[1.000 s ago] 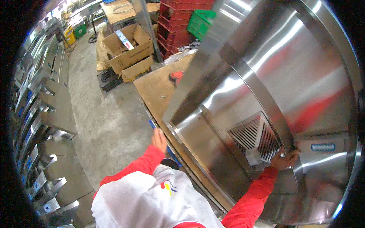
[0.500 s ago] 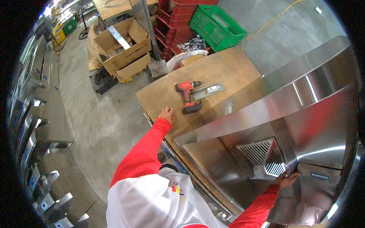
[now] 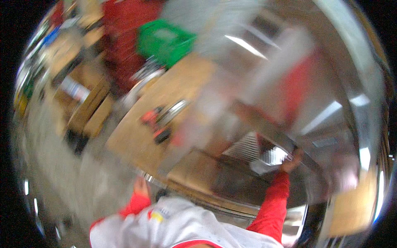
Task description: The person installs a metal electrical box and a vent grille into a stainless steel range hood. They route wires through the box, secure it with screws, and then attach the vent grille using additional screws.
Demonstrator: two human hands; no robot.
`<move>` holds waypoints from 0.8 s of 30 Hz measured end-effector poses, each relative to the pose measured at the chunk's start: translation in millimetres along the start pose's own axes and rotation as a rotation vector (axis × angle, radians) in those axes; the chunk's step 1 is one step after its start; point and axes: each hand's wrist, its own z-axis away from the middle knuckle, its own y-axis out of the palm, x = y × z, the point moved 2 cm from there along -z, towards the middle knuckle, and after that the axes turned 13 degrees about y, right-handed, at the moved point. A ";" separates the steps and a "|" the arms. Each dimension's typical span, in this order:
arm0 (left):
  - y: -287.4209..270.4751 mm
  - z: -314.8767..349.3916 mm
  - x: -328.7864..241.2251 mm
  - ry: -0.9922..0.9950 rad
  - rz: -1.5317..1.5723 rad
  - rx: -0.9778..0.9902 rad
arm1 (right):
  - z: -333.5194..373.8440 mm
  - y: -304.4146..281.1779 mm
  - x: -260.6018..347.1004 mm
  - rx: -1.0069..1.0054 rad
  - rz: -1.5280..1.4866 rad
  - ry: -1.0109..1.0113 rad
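The whole view is smeared by motion. My right hand [image 3: 292, 161] is at the slatted metal grille [image 3: 248, 146] inside a large shiny stainless-steel hood [image 3: 326, 120]; its fingers are too blurred to read, as is whether it touches the grille or the steel beside it. My left hand [image 3: 141, 184] is low beside the near edge of the wooden tabletop [image 3: 128, 132], its fingers also smeared. A red and black cordless drill [image 3: 156, 126] lies on the tabletop, with a flat shiny metal piece [image 3: 175, 109] next to it.
A green plastic crate [image 3: 165, 41] and stacked red crates [image 3: 124, 45] stand beyond the tabletop. Open cardboard boxes [image 3: 89, 103] sit on the concrete floor at the left. A light brown panel [image 3: 351, 202] shows at the lower right.
The view has swung, so the tabletop and drill appear further left. My left hand has come off the tabletop, back toward my body. The right hand stays by the grille.
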 end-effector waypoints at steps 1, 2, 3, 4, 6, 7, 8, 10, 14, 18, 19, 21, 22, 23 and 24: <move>28.3 22.6 -11.0 -0.158 0.085 0.092 | -0.5 9.5 -5.0 -0.100 0.111 0.002; 61.4 39.2 -22.6 -0.347 0.114 0.151 | 2.3 16.5 -3.5 -0.152 0.286 -0.088; 102.5 47.9 -34.6 -0.446 0.193 0.206 | 3.5 25.8 -1.0 -0.205 0.468 -0.200; 143.1 54.4 -51.3 -0.421 0.249 0.324 | 7.1 34.5 4.4 -0.256 0.699 -0.362; 228.1 53.9 -89.8 -0.228 0.188 0.560 | 18.5 55.1 16.6 -0.360 1.138 -0.887; 272.0 51.4 -112.7 -0.123 0.136 0.754 | 21.4 62.5 20.1 -0.392 1.099 -0.868; 315.5 55.2 -137.3 0.083 0.138 0.854 | 22.6 67.3 23.2 -0.416 1.027 -0.882; 414.3 68.8 -183.9 0.676 -0.013 0.966 | 20.1 75.5 25.1 -0.458 0.935 -0.887; 604.9 123.2 -233.7 1.346 -0.114 0.682 | 6.6 82.8 13.0 -0.463 0.832 -0.801; 711.1 145.1 -244.3 1.591 -0.092 0.264 | -2.6 87.3 10.0 -0.431 0.705 -0.765; 720.9 147.4 -247.1 1.594 -0.089 0.189 | -4.6 89.9 14.7 -0.420 0.678 -0.743; 727.6 147.1 -250.5 1.609 -0.130 0.110 | -4.6 96.1 24.0 -0.339 0.530 -0.761; 729.4 146.0 -249.1 1.610 -0.174 0.106 | -5.7 98.6 25.0 -0.327 0.450 -0.782; 729.3 147.2 -252.0 1.612 -0.216 0.103 | -6.5 101.1 29.0 -0.315 0.395 -0.809; 728.3 147.0 -253.5 1.606 -0.227 0.105 | -6.6 102.5 30.0 -0.309 0.369 -0.792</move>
